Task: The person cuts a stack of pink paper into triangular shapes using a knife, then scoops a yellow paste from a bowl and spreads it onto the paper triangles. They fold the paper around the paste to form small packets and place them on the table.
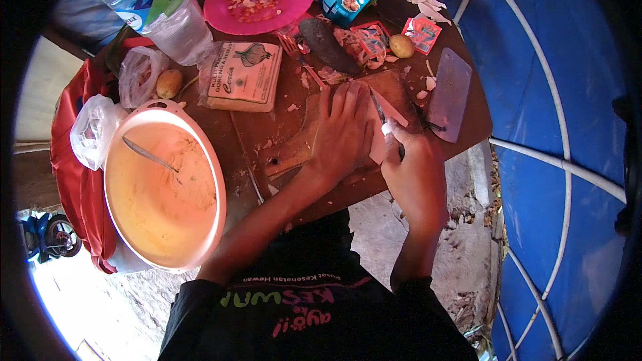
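Smooth pale sheet (396,112) on brown wooden board (294,150), my left hand (342,130) pretty flat, fingers slightly apart, right hand (416,167) curled round a slim metal-bladed knife (379,108).

Blue tarpaulin (525,93) and white pipes (567,166) right; motorbike (52,236) far left.

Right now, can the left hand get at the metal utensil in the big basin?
Probably yes: the basin is open on top and the utensil's handle shows uncovered, but the left hand would have to leave the cutting board.
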The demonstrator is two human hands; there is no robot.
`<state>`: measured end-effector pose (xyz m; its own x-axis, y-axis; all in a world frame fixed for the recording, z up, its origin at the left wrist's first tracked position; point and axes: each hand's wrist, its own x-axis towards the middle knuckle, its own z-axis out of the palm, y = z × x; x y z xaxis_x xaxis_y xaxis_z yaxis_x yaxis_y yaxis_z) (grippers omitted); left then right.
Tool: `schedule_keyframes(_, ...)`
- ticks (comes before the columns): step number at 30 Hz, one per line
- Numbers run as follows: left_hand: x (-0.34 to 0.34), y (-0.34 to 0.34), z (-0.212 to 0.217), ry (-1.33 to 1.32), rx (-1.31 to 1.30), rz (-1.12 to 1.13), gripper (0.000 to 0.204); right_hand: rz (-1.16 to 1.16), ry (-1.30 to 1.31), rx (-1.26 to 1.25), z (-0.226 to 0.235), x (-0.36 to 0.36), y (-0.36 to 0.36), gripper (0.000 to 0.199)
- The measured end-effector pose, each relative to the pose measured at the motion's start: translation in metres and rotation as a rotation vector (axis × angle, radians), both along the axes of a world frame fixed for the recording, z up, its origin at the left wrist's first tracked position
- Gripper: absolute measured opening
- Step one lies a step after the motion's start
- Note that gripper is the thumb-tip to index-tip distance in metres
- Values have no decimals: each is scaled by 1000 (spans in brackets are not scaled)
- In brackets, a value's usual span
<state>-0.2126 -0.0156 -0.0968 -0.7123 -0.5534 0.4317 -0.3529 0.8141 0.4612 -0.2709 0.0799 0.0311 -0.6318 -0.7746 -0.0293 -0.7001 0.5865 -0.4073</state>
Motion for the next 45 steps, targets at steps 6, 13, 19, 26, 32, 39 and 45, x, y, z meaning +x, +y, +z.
schedule_keyframes(6, 1, 1, -1, 30, 25, -10, 59, -83, -75, 29, -6, 4, 3, 32)
schedule_keyframes(13, 1, -1, -7, -1, -35, 14, 60, -21, 55, -71, -27, -1, -21, 28)
schedule_keyframes(19, 1, -1, -5, 13, -63, 38, 59, -30, -32, -105, -33, -2, 0, 33)
schedule_keyframes(26, 1, -2, -6, 46, -46, 44, 60, -77, 2, -126, -42, 16, 23, 31)
schedule_keyframes(32, -1, -2, -4, 99, -15, 30, 60, -90, -121, -204, -48, 9, 23, 30)
schedule_keyframes(39, 1, -2, -7, 72, -55, 7, 62, -147, -184, -164, -47, 15, 37, 31)
schedule_keyframes(45, 0, -4, -11, 63, -39, -34, 62, -160, -166, -206, -59, 8, 22, 31)
